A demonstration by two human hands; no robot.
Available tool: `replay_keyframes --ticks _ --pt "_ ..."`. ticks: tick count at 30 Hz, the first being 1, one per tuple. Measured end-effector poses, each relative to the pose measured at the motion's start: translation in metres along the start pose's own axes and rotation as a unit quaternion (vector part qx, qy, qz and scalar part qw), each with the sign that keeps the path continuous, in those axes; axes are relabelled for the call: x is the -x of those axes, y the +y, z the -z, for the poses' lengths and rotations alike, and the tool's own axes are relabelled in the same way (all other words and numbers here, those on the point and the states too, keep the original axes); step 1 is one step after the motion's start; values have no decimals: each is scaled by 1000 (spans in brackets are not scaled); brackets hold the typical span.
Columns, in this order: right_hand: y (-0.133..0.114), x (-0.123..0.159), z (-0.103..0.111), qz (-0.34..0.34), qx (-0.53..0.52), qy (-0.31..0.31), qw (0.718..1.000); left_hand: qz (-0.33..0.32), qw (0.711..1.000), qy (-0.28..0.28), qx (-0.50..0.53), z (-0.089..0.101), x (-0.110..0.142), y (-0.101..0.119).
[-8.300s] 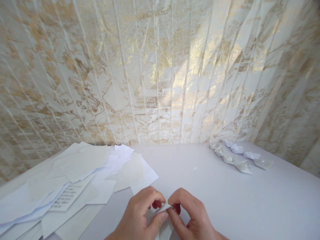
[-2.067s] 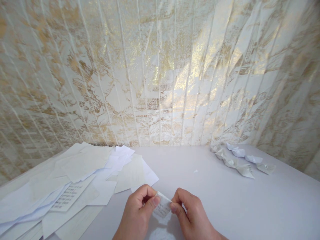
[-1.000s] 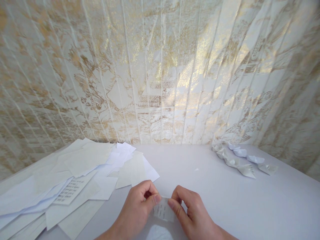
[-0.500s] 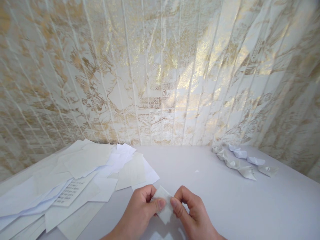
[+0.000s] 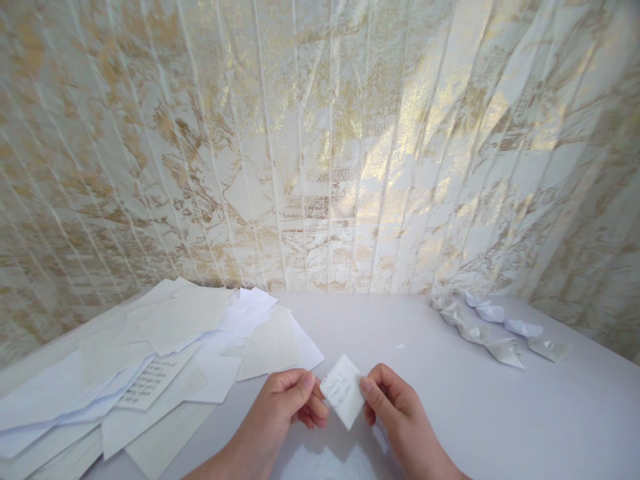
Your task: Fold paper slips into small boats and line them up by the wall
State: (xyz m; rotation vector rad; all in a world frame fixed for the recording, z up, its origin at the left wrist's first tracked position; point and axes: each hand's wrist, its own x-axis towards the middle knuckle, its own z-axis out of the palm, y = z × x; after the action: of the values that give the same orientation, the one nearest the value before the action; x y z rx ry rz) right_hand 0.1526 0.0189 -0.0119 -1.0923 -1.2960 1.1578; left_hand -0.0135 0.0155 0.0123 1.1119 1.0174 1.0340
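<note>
A small folded piece of white paper (image 5: 343, 391), diamond-shaped with faint print on it, is held just above the white table (image 5: 450, 413). My left hand (image 5: 290, 407) pinches its left corner with thumb and curled fingers. My right hand (image 5: 387, 403) pinches its right edge the same way. Both hands are closed on the paper, near the table's front edge.
A loose pile of white paper sheets (image 5: 150, 360) covers the left of the table. Several folded paper boats (image 5: 493, 327) lie in a row at the back right. A cream and gold curtain (image 5: 320, 147) hangs behind the table.
The folded paper has been turned and spread between my hands, its flat printed face now showing. My hands have drawn a little apart.
</note>
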Motion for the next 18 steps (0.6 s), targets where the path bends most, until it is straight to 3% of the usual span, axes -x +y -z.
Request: replay_keyframes --ticks 4,7,12,18 --pt "7 -3 -1 -61 -88 8 994 -26 999 -43 -3 -1 1 0" --pt "10 -3 -3 -86 -124 -4 988 -34 999 -30 -22 -4 3 5" --pt "13 -3 -3 -90 -114 -20 989 -31 999 -7 -35 -4 5 7" --pt "11 -3 -3 -68 -77 6 995 -73 996 -39 -20 1 4 -1"
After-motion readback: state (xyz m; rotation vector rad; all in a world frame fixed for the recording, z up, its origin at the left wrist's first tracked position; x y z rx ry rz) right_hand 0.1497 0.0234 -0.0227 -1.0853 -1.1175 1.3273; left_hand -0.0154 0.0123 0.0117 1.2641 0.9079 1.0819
